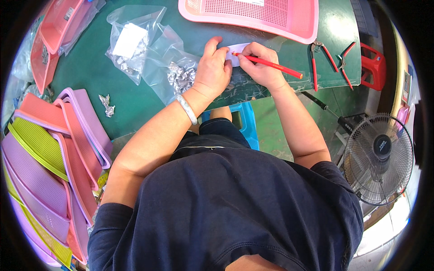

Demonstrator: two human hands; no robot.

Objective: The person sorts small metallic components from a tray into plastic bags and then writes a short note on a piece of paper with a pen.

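A red pen (275, 67) is gripped in my right hand (263, 63). Its tip meets a small white slip of paper (238, 47) on the green table. My left hand (214, 67), fingers bent, holds the slip by its left edge; some of those fingertips are hidden. Just left of that hand lies a clear plastic bag (156, 74) with shiny silver metal pieces (181, 77) inside. A second clear bag (129, 54) beyond it holds similar pieces and a white paper (131, 39).
A pink mesh basket (253, 28) lies at the table's far edge. Two red-handled pliers (315, 63) (345, 63) lie right. One loose silver piece (107, 106) lies left. Stacked colored baskets (36, 167) stand far left, a fan (379, 156) right, a blue stool (246, 122) below.
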